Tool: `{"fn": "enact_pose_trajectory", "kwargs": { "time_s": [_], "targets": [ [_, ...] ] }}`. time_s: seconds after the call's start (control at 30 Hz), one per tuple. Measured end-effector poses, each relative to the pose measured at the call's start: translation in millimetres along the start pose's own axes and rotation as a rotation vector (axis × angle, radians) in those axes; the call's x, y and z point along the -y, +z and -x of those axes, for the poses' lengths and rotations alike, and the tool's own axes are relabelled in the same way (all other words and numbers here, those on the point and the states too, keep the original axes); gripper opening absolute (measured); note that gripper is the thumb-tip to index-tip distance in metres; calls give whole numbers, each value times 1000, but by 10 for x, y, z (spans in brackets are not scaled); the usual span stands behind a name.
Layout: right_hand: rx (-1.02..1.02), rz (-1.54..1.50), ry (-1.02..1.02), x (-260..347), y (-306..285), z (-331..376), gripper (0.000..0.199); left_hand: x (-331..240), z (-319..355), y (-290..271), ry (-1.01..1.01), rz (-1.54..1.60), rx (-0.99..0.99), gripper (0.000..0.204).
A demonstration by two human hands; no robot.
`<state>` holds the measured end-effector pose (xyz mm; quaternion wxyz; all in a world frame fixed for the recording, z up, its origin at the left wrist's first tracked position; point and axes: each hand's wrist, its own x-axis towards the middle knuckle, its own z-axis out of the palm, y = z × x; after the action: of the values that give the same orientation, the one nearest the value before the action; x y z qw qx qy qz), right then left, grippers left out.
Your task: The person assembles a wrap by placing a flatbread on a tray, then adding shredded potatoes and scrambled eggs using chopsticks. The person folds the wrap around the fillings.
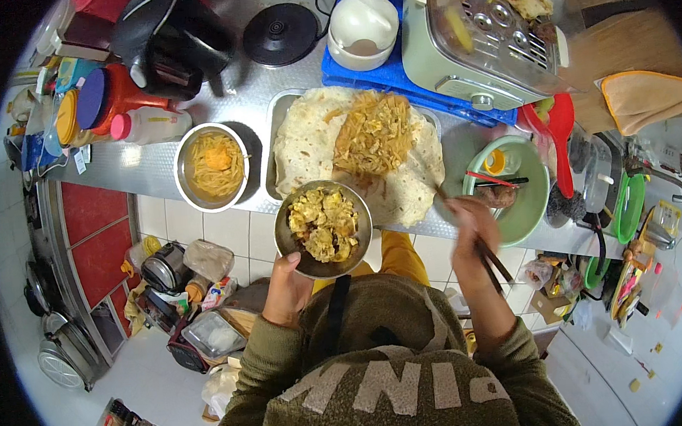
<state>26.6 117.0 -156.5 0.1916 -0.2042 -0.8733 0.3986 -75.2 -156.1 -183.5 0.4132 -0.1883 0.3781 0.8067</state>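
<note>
My left hand [283, 294] grips the near edge of a small metal bowl [286, 249] of cooked scrambled egg [326, 224]. The bowl is held just in front of a large flatbread [302, 140], which spreads over a metal tray [270, 170] on the counter. A heap of yellowish shredded filling with bits of egg [372, 134] lies on the flatbread's far middle. My right hand [474, 230], slightly blurred, is closed around dark chopsticks [495, 263]. Their tips point toward the flatbread's right edge; whether they touch it I cannot tell.
Left of the tray sits a metal bowl [182, 173] of shredded food with an orange lump. To the right stands a green basin [536, 198] near a red ladle [562, 139]. Behind are a pale green cooking appliance [457, 64], a white egg-shaped container [362, 27] and a black kettle [171, 38].
</note>
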Motion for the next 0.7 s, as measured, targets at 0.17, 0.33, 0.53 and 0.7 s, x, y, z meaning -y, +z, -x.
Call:
{"fn": "enact_pose_trajectory", "kwargs": {
  "time_s": [0.17,0.33,0.53,0.7],
  "targets": [
    [-61,-164,228,3,109,248,30,-28,-21,-78,14,-61,18,76],
    [-139,-552,585,144,133,300,38,-71,49,-149,8,-92,61,72],
    [-355,-900,925,-366,577,624,39,-151,96,-217,-14,-163,69,70],
    [-513,-995,956,-524,484,719,39,-267,202,-182,-23,-259,91,72]
  ]
}}
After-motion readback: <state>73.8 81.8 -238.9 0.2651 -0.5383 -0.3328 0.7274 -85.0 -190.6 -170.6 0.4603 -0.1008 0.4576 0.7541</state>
